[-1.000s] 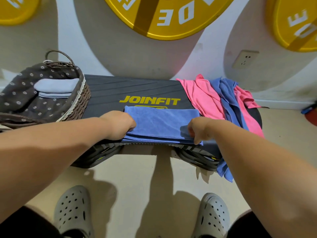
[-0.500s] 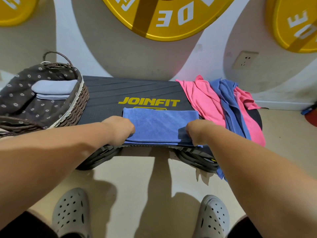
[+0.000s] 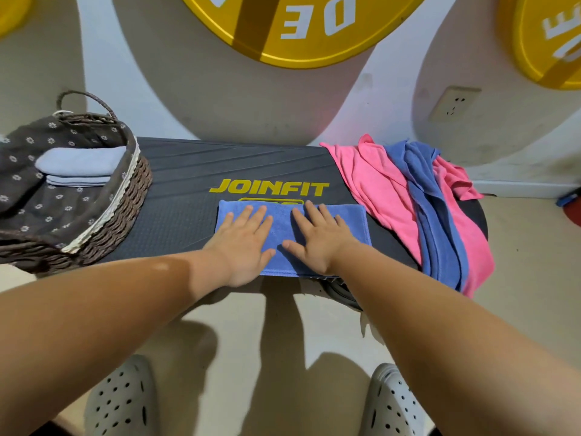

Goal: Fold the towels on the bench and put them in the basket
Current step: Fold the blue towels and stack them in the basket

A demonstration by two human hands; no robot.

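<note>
A folded blue towel lies on the black bench below its yellow lettering. My left hand and my right hand press flat on it side by side, fingers straight. A heap of unfolded pink towels and a blue towel drapes over the bench's right end. The wicker basket with dotted brown lining stands on the left end and holds folded pale blue towels.
A wall with large yellow discs rises right behind the bench, with a socket at the right. Beige floor lies in front, where my grey clogs stand.
Both hands let go of the towel's near side edges and now lie flat on top of it, closer together. The towel looks folded narrower front to back.
</note>
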